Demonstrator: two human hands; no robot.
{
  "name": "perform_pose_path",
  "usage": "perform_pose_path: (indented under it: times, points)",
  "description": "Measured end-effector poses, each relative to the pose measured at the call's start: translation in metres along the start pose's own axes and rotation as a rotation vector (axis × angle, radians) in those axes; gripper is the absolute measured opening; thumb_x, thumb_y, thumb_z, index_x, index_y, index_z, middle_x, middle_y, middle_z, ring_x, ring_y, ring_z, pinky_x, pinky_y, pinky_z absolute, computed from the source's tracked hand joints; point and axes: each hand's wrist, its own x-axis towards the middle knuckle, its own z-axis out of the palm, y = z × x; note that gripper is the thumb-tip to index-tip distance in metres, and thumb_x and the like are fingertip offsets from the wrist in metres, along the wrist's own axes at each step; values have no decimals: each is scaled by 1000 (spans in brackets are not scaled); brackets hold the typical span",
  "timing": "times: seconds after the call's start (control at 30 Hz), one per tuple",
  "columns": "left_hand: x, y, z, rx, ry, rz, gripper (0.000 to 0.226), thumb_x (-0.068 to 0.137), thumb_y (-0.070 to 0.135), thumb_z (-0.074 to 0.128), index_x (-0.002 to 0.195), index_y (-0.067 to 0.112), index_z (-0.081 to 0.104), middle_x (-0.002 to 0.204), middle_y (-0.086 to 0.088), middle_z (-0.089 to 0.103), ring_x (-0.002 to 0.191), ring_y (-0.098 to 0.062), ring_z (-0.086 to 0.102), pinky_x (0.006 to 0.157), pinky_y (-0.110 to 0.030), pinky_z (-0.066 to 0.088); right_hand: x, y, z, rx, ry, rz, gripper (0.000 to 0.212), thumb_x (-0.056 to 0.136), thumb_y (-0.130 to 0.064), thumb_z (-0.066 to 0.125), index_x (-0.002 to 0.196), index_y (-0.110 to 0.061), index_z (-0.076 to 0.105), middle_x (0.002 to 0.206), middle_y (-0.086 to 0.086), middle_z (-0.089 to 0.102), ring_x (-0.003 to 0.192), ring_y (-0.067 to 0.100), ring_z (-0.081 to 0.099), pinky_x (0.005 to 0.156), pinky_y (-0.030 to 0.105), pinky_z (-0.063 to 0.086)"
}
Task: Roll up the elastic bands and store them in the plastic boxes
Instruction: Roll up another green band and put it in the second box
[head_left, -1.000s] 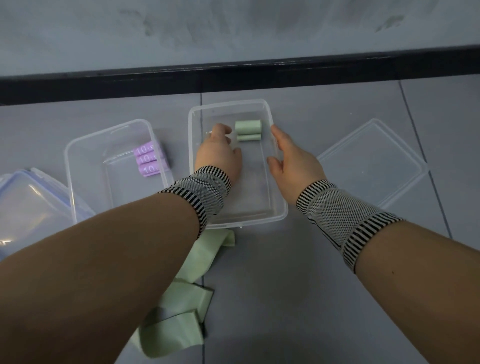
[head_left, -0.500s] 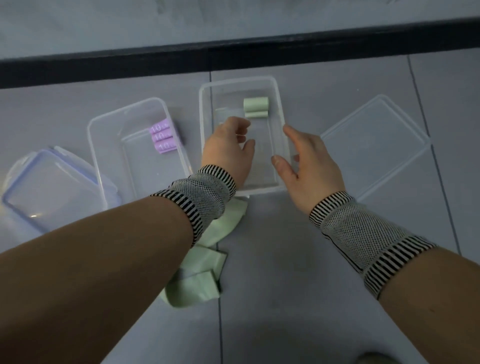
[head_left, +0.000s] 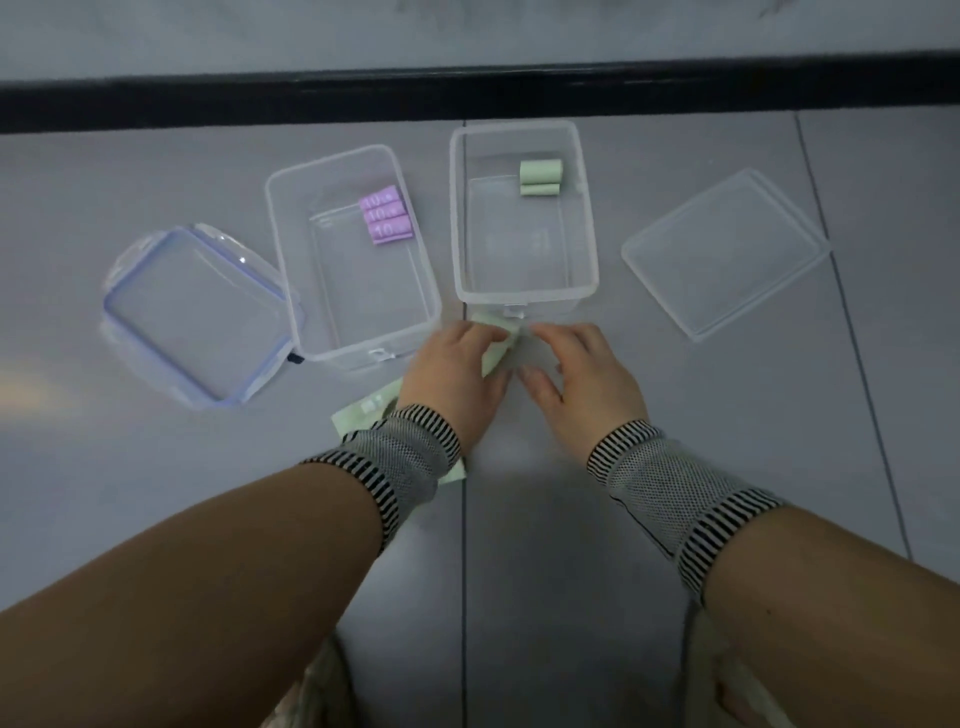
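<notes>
A loose green elastic band (head_left: 497, 347) lies on the floor just in front of the right plastic box (head_left: 524, 300). Its far end sticks up between my two hands, and the rest runs back under my left wrist. My left hand (head_left: 451, 375) pinches that end between thumb and fingers. My right hand (head_left: 579, 376) is just to the right of it with loosely curled fingers reaching toward the band's tip; contact is blurred. Two green rolls (head_left: 540, 178) lie at the far end of the right box. Three purple rolls (head_left: 387, 221) lie in the left plastic box (head_left: 358, 357).
A blue-rimmed lid (head_left: 200, 312) lies left of the boxes, and a clear lid (head_left: 727, 254) lies to the right. A black skirting strip (head_left: 467, 96) runs along the wall behind. The floor is grey tile.
Both hands have pulled back out of the right box toward me and come down onto the loose green band in front of it. The left hand has taken hold of its end.
</notes>
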Motion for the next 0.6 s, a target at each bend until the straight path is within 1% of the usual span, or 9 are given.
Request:
perform_pose_path:
  times: [0.03,0.1,0.17,0.23,0.33,0.4,0.47,0.53,0.6]
  points:
    - [-11,-6,0,54,-20,10,39,87,29,60,125,22,55,128,-2,52,116,-22,48,99,-30,35,-8,-3,5,-15,-21,-10,47,92,-33,56,136,-22,47,130,4,47,110,23,55,89,32,44]
    - [-31,-19,1,124,-33,0,48,87,31,60,133,23,50,136,-1,47,126,-24,38,106,-30,28,-22,-8,14,-59,-64,-41,48,93,-32,54,139,-22,44,134,4,45,118,23,51,94,32,41]
    - [-45,-33,4,153,-22,-56,53,86,35,60,137,26,46,141,-2,42,131,-24,32,110,-36,28,-34,-6,25,-108,-102,-65,50,94,-33,51,141,-21,41,138,4,43,122,22,47,98,32,39]
    - [-53,-46,9,157,-9,-125,57,85,38,61,138,30,43,143,-1,39,133,-25,29,109,-41,30,-40,-2,34,-131,-161,-55,50,96,-33,48,143,-21,38,141,3,41,126,21,43,102,31,36]
    - [-50,-58,17,80,11,-166,58,85,37,62,139,32,42,143,-2,39,132,-25,30,108,-41,32,-32,2,46,-68,-234,-10,50,97,-31,46,145,-22,35,145,4,39,131,21,39,109,31,31]
    - [-44,-63,20,5,49,-165,57,84,34,64,138,29,44,140,-5,42,130,-26,34,109,-38,32,-20,1,53,21,-255,30,50,97,-28,46,145,-22,34,147,4,36,134,20,36,112,29,26]
    - [-40,-67,21,-53,93,-158,56,83,29,66,136,25,48,136,-7,46,126,-28,39,108,-34,30,-8,-4,57,106,-255,76,50,97,-27,46,146,-23,34,149,5,33,136,18,33,111,25,22]
    - [-40,-70,20,-53,112,-152,55,82,27,67,135,23,50,132,-8,51,122,-29,42,105,-32,30,2,-9,60,165,-246,115,50,97,-27,46,145,-24,34,150,5,31,136,18,33,109,21,20]
    - [-42,-76,19,-8,120,-156,55,82,30,67,134,24,50,129,-5,54,120,-29,43,103,-33,32,11,-13,64,184,-252,138,49,97,-26,45,145,-21,35,150,6,29,136,19,32,110,21,19]
